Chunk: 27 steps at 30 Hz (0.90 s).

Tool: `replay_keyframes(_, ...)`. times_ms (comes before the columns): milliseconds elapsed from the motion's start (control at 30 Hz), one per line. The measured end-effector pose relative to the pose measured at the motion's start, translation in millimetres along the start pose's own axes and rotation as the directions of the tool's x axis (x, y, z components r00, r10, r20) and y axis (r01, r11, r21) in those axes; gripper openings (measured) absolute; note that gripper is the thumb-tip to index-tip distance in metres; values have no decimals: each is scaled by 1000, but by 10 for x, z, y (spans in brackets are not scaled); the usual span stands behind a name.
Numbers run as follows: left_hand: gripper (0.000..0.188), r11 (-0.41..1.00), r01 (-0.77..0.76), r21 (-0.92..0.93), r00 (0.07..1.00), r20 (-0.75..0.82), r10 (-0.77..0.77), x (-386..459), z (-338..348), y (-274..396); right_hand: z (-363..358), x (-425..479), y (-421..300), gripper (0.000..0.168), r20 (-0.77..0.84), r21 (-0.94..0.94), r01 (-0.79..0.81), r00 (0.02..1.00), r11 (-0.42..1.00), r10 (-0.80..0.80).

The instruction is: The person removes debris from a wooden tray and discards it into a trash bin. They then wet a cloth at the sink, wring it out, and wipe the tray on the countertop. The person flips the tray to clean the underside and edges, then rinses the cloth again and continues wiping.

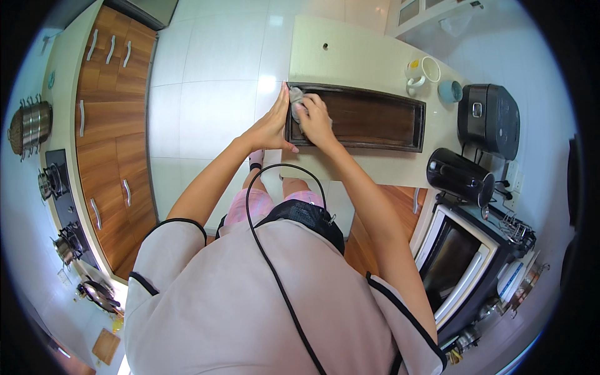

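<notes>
A long, shallow dark wooden tray (370, 117) with raised sides lies across the pale counter (347, 61). My left hand (271, 123) is braced along the tray's left end, its thumb spread at the near corner and its fingers along the outer edge. Inside that same end, my right hand (315, 117) presses a crumpled grey cloth (297, 99) against the end wall and floor of the tray. Part of the cloth is hidden beneath the right hand's fingers.
Beyond the tray's right end stand a white mug (424, 70), a blue cup (450, 91), a black rice cooker (488, 121) and a black electric kettle (459, 177). Nearer is a toaster oven (454, 262). A black cable (276, 267) hangs before my body. Wooden cabinets (112, 136) line the left.
</notes>
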<state>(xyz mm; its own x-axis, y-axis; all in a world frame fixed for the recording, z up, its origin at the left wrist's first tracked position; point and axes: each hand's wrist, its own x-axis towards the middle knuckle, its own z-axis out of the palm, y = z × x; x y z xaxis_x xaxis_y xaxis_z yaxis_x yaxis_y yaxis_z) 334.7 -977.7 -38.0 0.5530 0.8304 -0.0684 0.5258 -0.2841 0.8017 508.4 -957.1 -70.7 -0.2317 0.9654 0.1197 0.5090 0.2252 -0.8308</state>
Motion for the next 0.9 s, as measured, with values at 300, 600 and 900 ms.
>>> replay_keyframes(300,150,988,8,153,1000,-17,-6,141,33,-33,-266,-133,-76,22,609,2,33,792,999,-27)
replay_keyframes(600,152,986,41,162,999,-14,-40,94,11,-37,-1065,-111,391,21,628,-437,189,764,880,147)
replay_keyframes(900,150,991,14,133,999,-39,-9,134,65,-120,-271,-503,-136,20,325,-16,103,941,995,-92)
